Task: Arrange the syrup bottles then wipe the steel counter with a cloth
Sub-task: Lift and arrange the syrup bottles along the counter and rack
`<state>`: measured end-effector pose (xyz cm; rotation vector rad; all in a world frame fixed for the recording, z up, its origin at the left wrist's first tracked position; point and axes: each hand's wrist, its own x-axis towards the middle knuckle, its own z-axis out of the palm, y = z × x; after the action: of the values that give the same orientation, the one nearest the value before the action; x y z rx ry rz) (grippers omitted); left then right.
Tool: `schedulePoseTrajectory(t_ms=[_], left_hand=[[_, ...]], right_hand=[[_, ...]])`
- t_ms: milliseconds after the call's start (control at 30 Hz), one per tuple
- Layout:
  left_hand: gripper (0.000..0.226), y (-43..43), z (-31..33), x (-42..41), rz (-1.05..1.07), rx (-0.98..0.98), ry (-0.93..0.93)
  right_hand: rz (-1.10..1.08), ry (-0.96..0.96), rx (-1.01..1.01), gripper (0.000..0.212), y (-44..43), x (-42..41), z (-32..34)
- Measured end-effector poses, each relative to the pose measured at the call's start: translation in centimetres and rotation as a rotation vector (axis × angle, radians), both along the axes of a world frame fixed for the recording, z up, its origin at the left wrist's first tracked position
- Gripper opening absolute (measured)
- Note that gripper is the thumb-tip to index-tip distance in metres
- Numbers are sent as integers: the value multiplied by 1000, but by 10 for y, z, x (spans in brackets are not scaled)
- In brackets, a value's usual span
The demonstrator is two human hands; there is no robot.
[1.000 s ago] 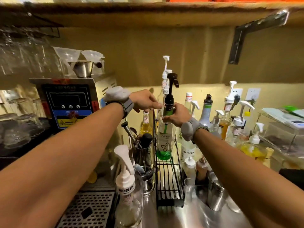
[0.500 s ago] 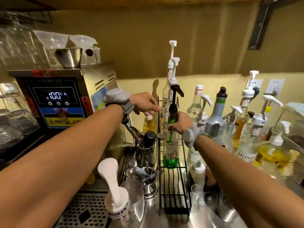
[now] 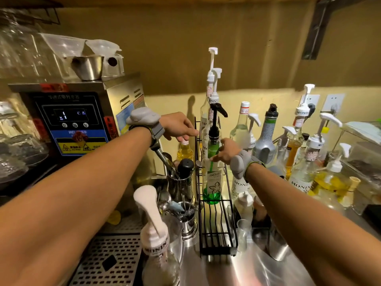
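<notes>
A clear syrup bottle with green liquid and a black pump (image 3: 213,178) stands upright in the narrow black wire rack (image 3: 216,242) on the steel counter (image 3: 231,271). My right hand (image 3: 227,150) is just right of the bottle's shoulder. Its fingers are loose and only the fingertips touch the glass. My left hand (image 3: 179,125) hovers at the rack's back left rail, fingers spread, holding nothing. Two tall clear bottles with white pumps (image 3: 210,104) stand behind the green one in the rack. No cloth is in view.
Several more syrup bottles (image 3: 299,153) crowd the counter to the right. A Monin pump bottle (image 3: 156,244) stands close in front, left of the rack. Steel cups with bar tools (image 3: 181,188) sit beside it. A hot-water machine (image 3: 76,120) and a drip grate (image 3: 107,261) fill the left.
My right hand has slid down off the green bottle's neck and loosened its hold. The bottle now rests in the rack. My view has tilted downward.
</notes>
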<state>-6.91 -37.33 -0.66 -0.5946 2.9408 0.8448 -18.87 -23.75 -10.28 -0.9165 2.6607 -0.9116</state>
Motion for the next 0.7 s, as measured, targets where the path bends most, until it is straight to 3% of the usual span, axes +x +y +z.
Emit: schedulePoseTrajectory(t_ms=[233,500,700], left_hand=[[35,2,-2,55,-36,-17,19],[28,21,-22,140,-184,-19,58],[26,35,-39,190,-280,-37,-5]], right_hand=[[-57,-1,-59,50,26,54,21],[82,-116,-247,17,42,178,50],[186,-141,-136,27,52,255,77]])
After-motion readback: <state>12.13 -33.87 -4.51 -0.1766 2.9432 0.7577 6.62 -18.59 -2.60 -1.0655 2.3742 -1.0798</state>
